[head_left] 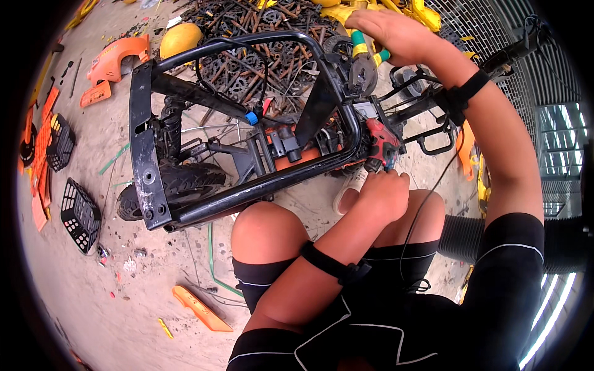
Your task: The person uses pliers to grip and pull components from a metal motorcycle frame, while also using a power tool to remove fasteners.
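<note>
A: Where're the pliers?
B: Far R corner of the black tubular frame, just beside the tube. R hand is on the green-and-yellow handles.
A: Pointing which way?
B: Head end's aimed back twd the person's knees, handles away. Long axis approx. in line w/ the person's view, handles splayed a bit. Can't tell if the head's biting on anything.
A: R fingers?
B: Close tog., bent over the handles. Tips partly hidden, so can't tell how hard they squeeze.
A: And L hand?
B: Fist, fingers curled tight at the bottom of the red-and-black power tool; tips hidden from here.
A: Its axis?
B: Body's long side runs roughly same way as the pliers, top end twd them, bottom end twd the fist. Can't tell which end is the working one. It's near the pliers, R of the frame's corner tube.
A: Anything else abt?
B: Chunky tyre under the frame's L end, heap of rusty metal parts behind. Rounded yellow shell by the heap. On the floor to the L, black basket, plus an orange panel nearer the person.
</note>
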The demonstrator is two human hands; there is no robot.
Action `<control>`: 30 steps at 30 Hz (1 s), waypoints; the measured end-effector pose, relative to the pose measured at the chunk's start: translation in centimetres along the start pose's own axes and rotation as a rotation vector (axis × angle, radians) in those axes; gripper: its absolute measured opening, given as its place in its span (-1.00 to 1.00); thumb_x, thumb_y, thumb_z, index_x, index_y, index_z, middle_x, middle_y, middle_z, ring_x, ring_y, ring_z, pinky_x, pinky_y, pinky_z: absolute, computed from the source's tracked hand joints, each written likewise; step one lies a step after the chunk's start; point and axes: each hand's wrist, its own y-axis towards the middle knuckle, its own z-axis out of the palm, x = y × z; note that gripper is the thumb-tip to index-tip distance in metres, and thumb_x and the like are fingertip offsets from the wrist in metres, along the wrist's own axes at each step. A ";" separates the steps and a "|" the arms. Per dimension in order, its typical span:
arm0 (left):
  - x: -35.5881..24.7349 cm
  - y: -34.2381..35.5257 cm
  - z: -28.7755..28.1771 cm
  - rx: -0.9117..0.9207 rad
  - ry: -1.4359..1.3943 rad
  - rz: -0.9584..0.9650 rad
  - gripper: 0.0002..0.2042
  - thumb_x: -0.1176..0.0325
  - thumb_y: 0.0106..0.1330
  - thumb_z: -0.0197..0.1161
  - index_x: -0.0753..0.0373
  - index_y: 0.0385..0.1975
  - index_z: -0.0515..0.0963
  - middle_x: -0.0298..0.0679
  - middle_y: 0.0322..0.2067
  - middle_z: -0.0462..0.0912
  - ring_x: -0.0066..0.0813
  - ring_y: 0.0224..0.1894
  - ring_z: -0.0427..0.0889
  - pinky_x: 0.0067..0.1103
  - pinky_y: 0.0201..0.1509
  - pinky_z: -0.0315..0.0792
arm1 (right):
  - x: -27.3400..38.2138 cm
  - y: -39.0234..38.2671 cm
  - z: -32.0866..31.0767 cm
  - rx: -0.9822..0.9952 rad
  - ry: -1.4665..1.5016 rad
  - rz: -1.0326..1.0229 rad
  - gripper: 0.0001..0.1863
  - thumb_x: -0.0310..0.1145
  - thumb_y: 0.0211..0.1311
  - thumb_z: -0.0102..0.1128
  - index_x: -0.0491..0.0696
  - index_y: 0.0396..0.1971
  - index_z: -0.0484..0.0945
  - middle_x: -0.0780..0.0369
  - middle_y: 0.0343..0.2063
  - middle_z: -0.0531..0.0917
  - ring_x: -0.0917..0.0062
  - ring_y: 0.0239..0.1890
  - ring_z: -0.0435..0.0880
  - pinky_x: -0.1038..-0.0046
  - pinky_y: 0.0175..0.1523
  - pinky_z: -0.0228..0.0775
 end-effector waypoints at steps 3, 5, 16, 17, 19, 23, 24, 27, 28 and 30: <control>-0.2 0.0 -0.6 -0.004 -0.002 0.008 -0.73 0.29 0.31 0.17 0.30 -0.10 0.59 0.01 -0.12 0.68 0.02 -0.03 0.68 -0.15 0.11 0.48 | 2.3 -2.7 1.2 -0.011 0.067 0.137 -0.24 -0.46 -0.11 0.38 -0.04 0.23 0.36 0.06 0.00 0.61 0.04 0.02 0.60 0.14 0.08 0.48; -0.3 -0.3 -0.8 -0.013 0.008 0.015 -0.73 0.30 0.30 0.16 0.30 -0.09 0.60 0.02 -0.11 0.69 0.02 -0.01 0.68 -0.14 0.12 0.48 | 5.7 -5.7 0.3 0.085 0.028 0.312 -0.26 -0.34 -0.10 0.44 -0.07 0.18 0.37 0.05 -0.16 0.64 0.02 -0.15 0.64 0.10 -0.07 0.50; -0.3 -0.8 -0.8 0.057 0.017 -0.006 -0.74 0.37 0.31 0.11 0.29 -0.08 0.61 -0.02 -0.11 0.70 -0.10 -0.02 0.70 -0.19 0.10 0.49 | 17.0 -7.3 -6.2 0.400 0.153 0.801 -0.32 -0.27 -0.09 0.40 -0.18 0.06 0.34 -0.05 -0.36 0.66 -0.04 -0.28 0.67 0.05 -0.19 0.51; -0.1 -0.7 -0.9 0.048 0.022 -0.001 -0.74 0.37 0.31 0.11 0.28 -0.08 0.61 -0.01 -0.11 0.70 -0.09 -0.02 0.70 -0.20 0.10 0.49 | 14.7 -7.9 -5.6 0.292 0.087 0.686 -0.33 -0.27 -0.12 0.43 -0.15 0.03 0.36 -0.01 -0.34 0.66 0.00 -0.26 0.68 0.08 -0.19 0.53; 0.2 -0.1 -0.2 -0.007 0.018 -0.010 -0.72 0.28 0.29 0.18 0.30 -0.10 0.60 0.01 -0.13 0.68 0.02 -0.04 0.68 -0.14 0.10 0.48 | 10.5 -7.4 -4.6 0.178 -0.030 0.523 -0.32 -0.30 -0.17 0.45 -0.08 0.05 0.38 0.06 -0.28 0.65 0.06 -0.20 0.69 0.12 -0.16 0.55; -0.2 0.0 -0.4 -0.021 -0.027 0.017 -0.72 0.28 0.30 0.19 0.30 -0.10 0.60 0.01 -0.12 0.68 0.02 -0.05 0.68 -0.14 0.09 0.48 | 2.6 -3.3 -2.0 0.045 -0.095 0.166 -0.29 -0.42 -0.06 0.41 0.01 0.20 0.39 0.15 -0.07 0.62 0.16 -0.02 0.66 0.18 -0.04 0.55; -0.4 -0.1 -0.4 0.001 -0.027 0.019 -0.72 0.28 0.30 0.19 0.30 -0.09 0.59 0.01 -0.12 0.68 0.02 -0.04 0.68 -0.14 0.09 0.48 | 1.0 -1.8 -1.3 -0.041 -0.113 0.048 -0.29 -0.44 -0.03 0.40 0.02 0.22 0.39 0.17 -0.02 0.61 0.19 0.02 0.65 0.20 -0.01 0.55; -0.3 -0.3 -0.5 0.037 -0.013 0.006 -0.71 0.27 0.31 0.19 0.30 -0.09 0.59 0.00 -0.11 0.68 0.01 -0.04 0.68 -0.14 0.09 0.49 | -0.5 3.1 -2.4 0.026 -0.105 -0.093 -0.34 -0.44 0.01 0.31 -0.07 0.23 0.43 0.07 0.11 0.54 0.13 0.12 0.58 0.22 0.15 0.51; -0.2 -0.2 -0.7 0.035 -0.006 0.003 -0.71 0.27 0.31 0.19 0.30 -0.08 0.59 0.00 -0.11 0.67 0.01 -0.04 0.68 -0.14 0.09 0.49 | -0.2 3.8 -3.2 0.027 -0.097 -0.114 -0.42 -0.44 0.08 0.26 -0.07 0.19 0.45 0.08 0.07 0.55 0.15 0.09 0.60 0.20 0.11 0.52; 0.1 -0.1 -0.6 -0.006 -0.008 0.009 -0.71 0.27 0.31 0.18 0.31 -0.08 0.58 0.01 -0.11 0.67 0.01 -0.04 0.68 -0.14 0.09 0.49 | 0.0 3.1 -2.6 -0.053 -0.096 -0.159 -0.40 -0.43 0.05 0.27 -0.06 0.19 0.44 0.10 0.03 0.56 0.15 0.05 0.61 0.19 0.08 0.51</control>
